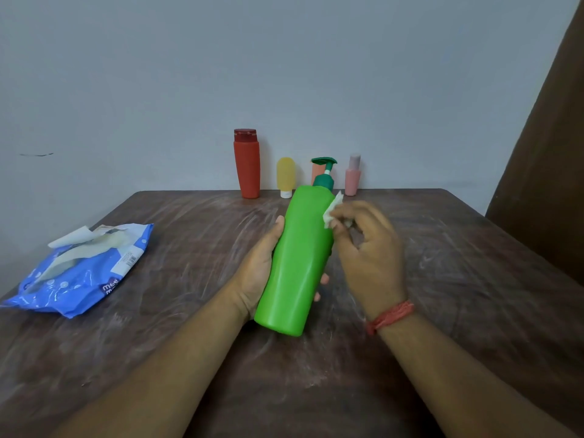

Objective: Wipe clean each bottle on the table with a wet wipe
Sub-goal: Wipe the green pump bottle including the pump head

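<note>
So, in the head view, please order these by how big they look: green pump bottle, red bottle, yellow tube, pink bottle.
1. green pump bottle, though it is held nearer the camera, which enlarges it
2. red bottle
3. yellow tube and pink bottle: they look alike, so I do not rank them

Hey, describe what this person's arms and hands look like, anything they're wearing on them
Both forearms are bare, with no sleeves in view. The right hand has a red-orange thread band wound several times round its wrist. The left hand and its wrist carry nothing: no gloves, rings or watch show on either hand.
</note>
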Available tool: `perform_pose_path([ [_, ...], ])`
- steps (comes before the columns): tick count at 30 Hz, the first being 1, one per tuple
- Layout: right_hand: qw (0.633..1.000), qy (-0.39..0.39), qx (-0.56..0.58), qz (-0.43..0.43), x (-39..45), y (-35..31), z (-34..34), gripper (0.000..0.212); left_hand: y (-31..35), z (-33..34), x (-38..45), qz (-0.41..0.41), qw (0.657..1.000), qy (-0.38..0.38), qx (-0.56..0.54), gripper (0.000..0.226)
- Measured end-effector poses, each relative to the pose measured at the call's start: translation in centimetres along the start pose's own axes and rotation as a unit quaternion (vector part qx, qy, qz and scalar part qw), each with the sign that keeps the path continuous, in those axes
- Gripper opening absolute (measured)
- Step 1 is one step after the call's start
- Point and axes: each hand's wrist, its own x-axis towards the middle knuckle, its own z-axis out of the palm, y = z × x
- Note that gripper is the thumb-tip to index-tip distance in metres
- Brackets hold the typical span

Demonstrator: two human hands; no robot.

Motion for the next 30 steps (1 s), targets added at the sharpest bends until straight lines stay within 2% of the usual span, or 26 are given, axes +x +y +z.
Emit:
perform_pose_path([
  [2, 0.999, -0.031, 0.035, 0.026, -0.5, 0.0, 0.4, 0.011, 0.2, -0.3, 0.0, 0.012, 1.0, 0.009, -0.007, 0.071],
  [7, 0.984, 0.053, 0.122, 0.121, 0.9, 1.1, 0.8, 0.015, -0.1, 0.1, 0.0, -0.009, 1.0, -0.019, -0.003, 0.074],
  [12, 0.965, -0.038, 0.182, 0.184, -0.5, 0.9, 0.8, 0.018, 0.3, -0.5, 0.0, 0.013, 1.0, -0.008, -0.016, 0.073],
  [15, 0.946, 0.036, 0.233, 0.222, 0.9, 0.8, 0.8, 0.017, 0.1, -0.3, 0.1, -0.004, 1.0, -0.024, -0.01, 0.075],
  [17, 0.933, 0.061, 0.263, 0.236, 1.1, 1.0, 0.6, 0.018, 0.0, -0.1, 0.1, -0.01, 0.999, -0.029, -0.01, 0.075],
  [21, 0.927, -0.037, 0.259, 0.267, -0.1, 1.1, 0.4, 0.014, 0.2, -0.5, 0.1, 0.01, 1.0, -0.009, -0.022, 0.074],
  [22, 0.928, -0.037, 0.259, 0.264, 0.1, 1.1, 0.4, 0.014, 0.2, -0.6, 0.1, 0.015, 1.0, -0.004, -0.021, 0.074],
  [26, 0.93, 0.039, 0.274, 0.24, 1.1, 0.5, 0.4, 0.019, -0.1, -0.2, 0.4, 0.019, 1.0, 0.004, -0.014, 0.072],
  [30, 0.949, -0.073, 0.214, 0.222, -0.2, 0.2, 0.5, 0.02, -0.3, -0.4, 0.6, 0.051, 0.997, 0.057, -0.029, 0.071],
])
